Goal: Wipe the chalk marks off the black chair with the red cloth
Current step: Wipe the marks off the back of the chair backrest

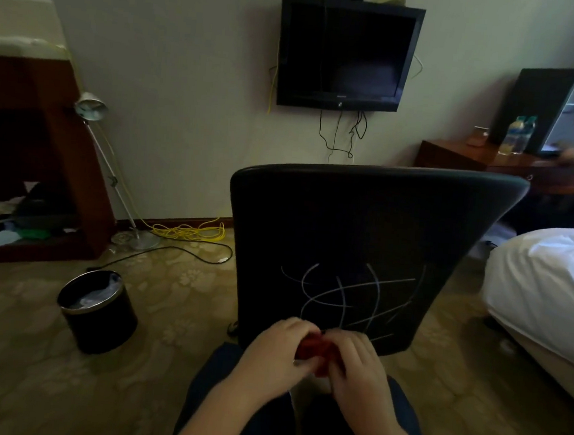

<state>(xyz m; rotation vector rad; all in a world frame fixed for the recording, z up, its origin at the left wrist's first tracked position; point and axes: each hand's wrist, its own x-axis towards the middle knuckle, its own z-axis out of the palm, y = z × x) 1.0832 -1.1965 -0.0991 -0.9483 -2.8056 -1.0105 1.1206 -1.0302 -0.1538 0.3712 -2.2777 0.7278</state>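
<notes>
Down at six o'clock, the red cloth [313,351] is bunched between the left hand [276,352] and right hand [357,370], both hands' fingers [301,326] curled round it. At its twelve o'clock, white chalk marks [348,294] cross the black chair [364,223]. A black bin [99,319] stands at nine o'clock and a bed [549,272] at three.

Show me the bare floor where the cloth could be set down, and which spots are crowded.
Bare carpet lies between the bin and the black chair, and again between the chair and the bed. Crowded: along the wall, the yellow cable, a black cord and the lamp base clutter the floor.
</notes>
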